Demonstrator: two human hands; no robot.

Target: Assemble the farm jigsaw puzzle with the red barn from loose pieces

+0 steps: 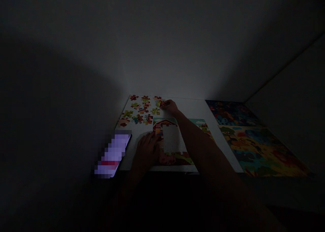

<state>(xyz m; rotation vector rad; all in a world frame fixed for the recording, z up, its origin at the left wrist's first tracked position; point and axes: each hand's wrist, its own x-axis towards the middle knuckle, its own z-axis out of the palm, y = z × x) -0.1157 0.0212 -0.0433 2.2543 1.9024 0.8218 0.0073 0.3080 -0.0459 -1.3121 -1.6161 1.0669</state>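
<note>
A partly assembled jigsaw puzzle [186, 157] lies on a white surface, with a red barn at its upper left and a bare gap in the middle. My left hand [147, 144] rests on the puzzle's left edge, fingers stretched out and nothing seen in them. My right arm reaches across the puzzle to the loose pieces at the back. There my right hand [171, 106] has its fingers pinched on a small red and green puzzle piece [161, 104]. Several loose puzzle pieces [127, 114] are spread to the left of it. Dim light hides the finer details.
A phone with a lit, blurred screen [113, 154] lies at the left edge of the white board [196, 106]. Two colourful picture sheets [254, 147] lie along the right side. Pale walls [162, 56] rise behind and beside the surface.
</note>
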